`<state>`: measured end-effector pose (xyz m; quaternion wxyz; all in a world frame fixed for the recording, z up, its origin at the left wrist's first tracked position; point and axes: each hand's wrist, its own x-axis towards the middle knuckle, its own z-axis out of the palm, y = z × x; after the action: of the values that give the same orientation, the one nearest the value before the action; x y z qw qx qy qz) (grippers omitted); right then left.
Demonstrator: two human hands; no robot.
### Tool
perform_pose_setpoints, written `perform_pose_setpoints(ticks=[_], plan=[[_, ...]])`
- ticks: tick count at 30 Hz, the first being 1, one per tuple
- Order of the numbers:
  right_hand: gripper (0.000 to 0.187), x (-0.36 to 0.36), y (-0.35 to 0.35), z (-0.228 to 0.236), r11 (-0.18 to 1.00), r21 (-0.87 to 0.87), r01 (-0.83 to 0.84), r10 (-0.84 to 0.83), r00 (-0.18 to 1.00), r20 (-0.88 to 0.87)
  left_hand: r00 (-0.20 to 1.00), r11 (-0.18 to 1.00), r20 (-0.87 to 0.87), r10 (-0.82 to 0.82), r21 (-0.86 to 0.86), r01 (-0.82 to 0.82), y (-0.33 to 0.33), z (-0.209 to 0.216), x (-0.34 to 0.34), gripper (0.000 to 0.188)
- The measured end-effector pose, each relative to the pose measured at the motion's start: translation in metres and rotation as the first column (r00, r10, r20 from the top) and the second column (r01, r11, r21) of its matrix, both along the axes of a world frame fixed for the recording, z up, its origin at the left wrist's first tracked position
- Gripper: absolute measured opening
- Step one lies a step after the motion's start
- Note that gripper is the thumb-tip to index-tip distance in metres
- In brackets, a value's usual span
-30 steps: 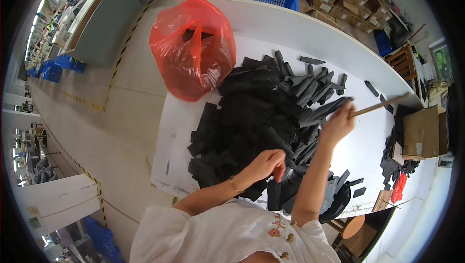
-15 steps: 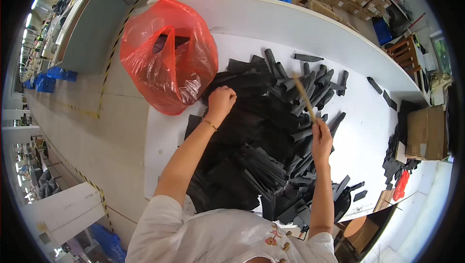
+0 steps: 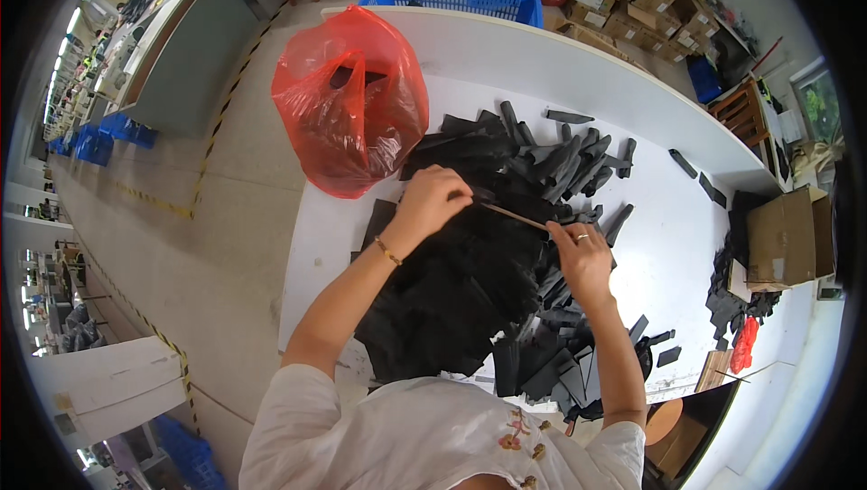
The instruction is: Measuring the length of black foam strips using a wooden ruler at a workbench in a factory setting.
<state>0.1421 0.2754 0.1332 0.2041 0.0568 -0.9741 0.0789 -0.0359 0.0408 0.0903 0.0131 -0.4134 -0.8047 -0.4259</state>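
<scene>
A large heap of black fabric pieces (image 3: 452, 264) covers the white table in front of me, many of them flat strips and some rolled into tubes. My right hand (image 3: 585, 260) is closed on one end of a thin, light-brown stick (image 3: 515, 214). The stick slants over the heap, its far end close to the fingers of my left hand (image 3: 438, 199). Those left fingers are pinched together above the black pieces; what is between them is hidden. Just beyond the left hand stands a red plastic bag (image 3: 348, 120), with something dark in its mouth.
A raised white board (image 3: 578, 61) borders the table's far side, with a blue plastic basket (image 3: 452, 2) behind it. Cardboard boxes (image 3: 632, 2) are stacked at the far right. An open carton (image 3: 781, 242) and more black pieces sit at the table's right end.
The stick has swung down from pointing away to lying nearly crosswise, its far end now by my left hand. Both hands have come closer together, and the view has shifted slightly.
</scene>
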Motion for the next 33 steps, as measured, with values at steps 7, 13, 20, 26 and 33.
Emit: perform_pose_setpoints(ticks=[7,13,20,26,33], plan=[[0.026,0.021,-0.072,-0.029,0.661,-0.738,0.136,0.032,0.977,0.209,0.877,0.940,-0.407,0.256,0.316,-0.128,0.000,0.075,0.080,0.030],[0.026,0.040,-0.143,-0.054,0.477,-0.858,0.191,-0.026,0.979,0.204,0.091,0.441,0.734,-0.673,0.496,-0.748,-0.007,-0.016,0.122,0.025],[0.018,0.056,-0.190,-0.047,0.618,-0.737,0.274,-0.276,0.953,0.122,0.105,0.444,0.869,-0.483,0.346,-0.827,-0.011,0.001,0.121,0.022],[0.013,0.113,-0.179,-0.057,0.642,-0.673,0.367,-0.190,0.927,0.324,0.208,0.481,0.924,-0.321,0.348,-0.805,-0.030,0.015,0.086,0.023],[0.011,0.186,-0.149,-0.037,0.595,-0.653,0.468,-0.151,0.863,0.482,0.074,0.510,0.931,-0.356,0.260,-0.820,-0.022,0.009,0.098,0.019]])
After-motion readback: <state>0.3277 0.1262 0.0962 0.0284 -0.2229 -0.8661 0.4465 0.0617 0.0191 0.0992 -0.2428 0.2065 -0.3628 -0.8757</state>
